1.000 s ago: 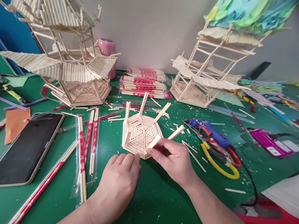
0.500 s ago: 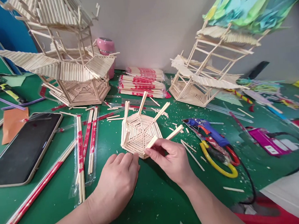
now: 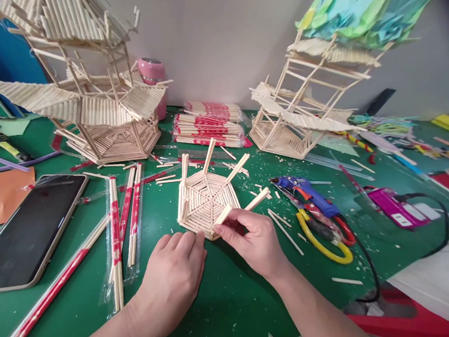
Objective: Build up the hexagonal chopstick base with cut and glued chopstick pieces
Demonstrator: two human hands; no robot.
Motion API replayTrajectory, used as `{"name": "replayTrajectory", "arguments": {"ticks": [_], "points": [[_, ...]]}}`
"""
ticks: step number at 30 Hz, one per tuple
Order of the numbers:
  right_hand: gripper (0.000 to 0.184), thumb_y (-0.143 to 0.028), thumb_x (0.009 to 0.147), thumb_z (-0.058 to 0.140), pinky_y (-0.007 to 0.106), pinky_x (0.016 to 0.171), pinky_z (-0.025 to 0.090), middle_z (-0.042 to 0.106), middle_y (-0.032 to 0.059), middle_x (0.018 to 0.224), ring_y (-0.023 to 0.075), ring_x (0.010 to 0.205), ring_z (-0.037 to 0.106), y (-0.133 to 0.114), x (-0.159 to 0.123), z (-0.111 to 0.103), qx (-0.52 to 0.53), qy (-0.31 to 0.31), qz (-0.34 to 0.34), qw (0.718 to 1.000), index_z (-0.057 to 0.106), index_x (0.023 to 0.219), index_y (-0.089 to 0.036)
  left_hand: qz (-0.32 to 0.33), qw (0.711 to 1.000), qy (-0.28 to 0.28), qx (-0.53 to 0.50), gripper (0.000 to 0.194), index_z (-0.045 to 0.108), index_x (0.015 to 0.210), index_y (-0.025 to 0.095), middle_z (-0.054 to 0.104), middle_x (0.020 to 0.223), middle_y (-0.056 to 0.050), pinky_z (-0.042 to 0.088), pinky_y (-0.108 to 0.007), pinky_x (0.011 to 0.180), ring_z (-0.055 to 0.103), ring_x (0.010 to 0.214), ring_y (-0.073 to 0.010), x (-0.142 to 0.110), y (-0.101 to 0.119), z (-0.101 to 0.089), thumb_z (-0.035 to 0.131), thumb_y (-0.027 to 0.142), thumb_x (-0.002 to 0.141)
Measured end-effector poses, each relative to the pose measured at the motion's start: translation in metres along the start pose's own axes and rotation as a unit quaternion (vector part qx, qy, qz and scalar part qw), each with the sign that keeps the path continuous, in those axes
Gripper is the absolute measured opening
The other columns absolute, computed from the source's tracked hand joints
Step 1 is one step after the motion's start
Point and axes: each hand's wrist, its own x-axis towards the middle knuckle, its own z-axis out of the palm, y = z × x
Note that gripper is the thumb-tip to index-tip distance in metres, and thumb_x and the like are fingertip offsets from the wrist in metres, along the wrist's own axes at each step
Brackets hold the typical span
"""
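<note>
A hexagonal base (image 3: 206,204) of pale wooden sticks lies flat on the green table, with short stick posts standing out at its corners. At its front corner, my right hand (image 3: 252,239) pinches a short wooden stick post (image 3: 223,214) between thumb and fingers. Another post (image 3: 257,199) sticks out just behind that hand. My left hand (image 3: 178,269) rests closed at the base's front-left edge, knuckles up; its fingertips are tucked under, so whatever they may hold is hidden. To the right lies a blue glue gun (image 3: 309,195), beside yellow-handled pliers (image 3: 328,248).
Two stick pavilions stand behind, one at left (image 3: 103,111) and one with paper strips on top (image 3: 301,109). Between them sit bundled chopsticks (image 3: 208,125). A phone (image 3: 33,232) and wrapped chopsticks (image 3: 115,241) lie left. A power bank (image 3: 399,208) and another person's sleeve (image 3: 446,280) are right.
The view has shifted slightly, so most things sit a little further left in the picture. Both hands keep the same pose at the base, the right still pinching the post.
</note>
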Motion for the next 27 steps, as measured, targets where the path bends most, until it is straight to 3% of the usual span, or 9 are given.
{"name": "replayTrajectory", "arguments": {"ticks": [27], "points": [[0.015,-0.021,0.08,0.057,0.021,0.052,0.043,0.054,-0.0019,0.058,0.0117,0.052,0.051,-0.0016,0.0013,-0.0006,0.026,-0.01,0.007,1.0,0.055,0.065,-0.019,0.007,1.0,0.007,-0.014,0.024,0.056,0.098,0.006,0.056,0.065,-0.005,0.043,-0.035,0.051,0.055,0.057,-0.0208,-0.0015,-0.0005,0.0008,0.036,0.013,0.087]]}}
